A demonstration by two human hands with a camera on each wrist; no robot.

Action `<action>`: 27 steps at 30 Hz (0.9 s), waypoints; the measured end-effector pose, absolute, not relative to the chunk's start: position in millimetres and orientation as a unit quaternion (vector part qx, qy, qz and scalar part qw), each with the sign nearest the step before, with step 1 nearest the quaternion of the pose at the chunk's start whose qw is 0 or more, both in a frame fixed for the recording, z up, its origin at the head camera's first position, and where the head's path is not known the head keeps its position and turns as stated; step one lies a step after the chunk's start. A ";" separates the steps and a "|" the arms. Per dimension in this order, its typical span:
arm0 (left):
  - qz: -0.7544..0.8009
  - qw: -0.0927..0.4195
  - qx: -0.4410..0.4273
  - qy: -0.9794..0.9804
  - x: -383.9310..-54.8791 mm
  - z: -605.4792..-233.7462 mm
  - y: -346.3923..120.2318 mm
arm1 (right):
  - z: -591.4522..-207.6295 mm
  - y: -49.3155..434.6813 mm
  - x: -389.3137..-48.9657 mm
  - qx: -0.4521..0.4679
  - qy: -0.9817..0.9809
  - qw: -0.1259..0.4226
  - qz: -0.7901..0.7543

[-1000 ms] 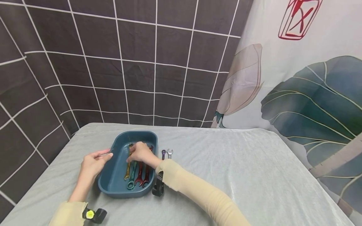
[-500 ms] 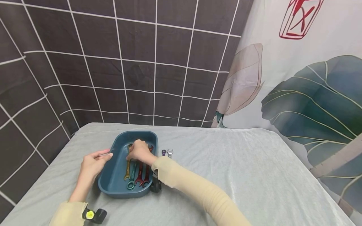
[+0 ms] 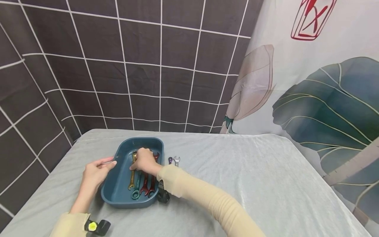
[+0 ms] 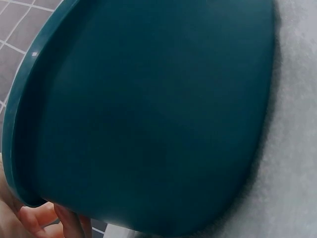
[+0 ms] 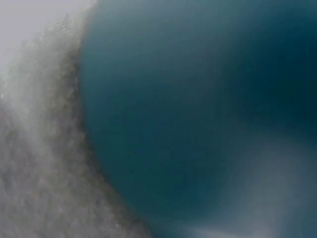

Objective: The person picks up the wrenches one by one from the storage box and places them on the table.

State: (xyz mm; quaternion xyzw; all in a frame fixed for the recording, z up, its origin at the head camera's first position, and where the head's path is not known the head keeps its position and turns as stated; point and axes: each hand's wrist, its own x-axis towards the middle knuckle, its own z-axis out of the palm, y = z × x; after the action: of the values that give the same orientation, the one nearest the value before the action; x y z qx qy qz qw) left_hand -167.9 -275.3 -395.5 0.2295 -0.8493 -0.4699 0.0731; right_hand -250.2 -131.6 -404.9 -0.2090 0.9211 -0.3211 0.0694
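A blue plastic tray (image 3: 110,194) sits on the cloth-covered table with combination wrenches lying in it side by side. My left hand (image 3: 94,172) pinches the tray's left rim; in the left wrist view its fingers (image 4: 69,218) show at the tray's edge. Inside the tray my right hand (image 3: 145,161) is bent over the wrenches, with thumb and fingers around the shaft of the gold wrench (image 3: 132,179) at the left of the row. Beside it lie a green wrench (image 3: 136,193) and two red wrenches, the left red wrench (image 3: 145,186) nearer the middle. The right hand hides their upper parts.
Just right of the tray, a small purple wrench (image 3: 170,160) and a silver wrench (image 3: 177,160) lie on the grey cloth (image 3: 237,174), partly hidden by the right forearm. A dark grid-patterned curtain (image 3: 142,82) hangs behind the table.
My right hand has shifted slightly leftward in the tray, its thumb now farther over the gold wrench. The left hand stays on the rim, and the wrenches lie as before.
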 end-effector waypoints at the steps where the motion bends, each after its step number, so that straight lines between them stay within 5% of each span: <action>1: -0.471 0.073 0.229 -0.849 -167.9 -395.3 -275.2 | -404.6 -131.9 -249.9 -0.208 0.922 0.069 -0.318; 27: -0.470 0.061 0.219 -0.853 -168.1 -395.9 -277.1 | -404.0 -137.3 -241.7 -0.177 0.934 0.096 -0.294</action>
State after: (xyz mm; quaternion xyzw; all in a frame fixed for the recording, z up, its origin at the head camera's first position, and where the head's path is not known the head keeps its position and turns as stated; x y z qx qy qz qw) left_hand -168.1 -277.1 -395.9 0.2194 -0.8529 -0.4698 0.0605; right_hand -241.7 -137.3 -404.0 -0.1775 0.9343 -0.2940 0.0957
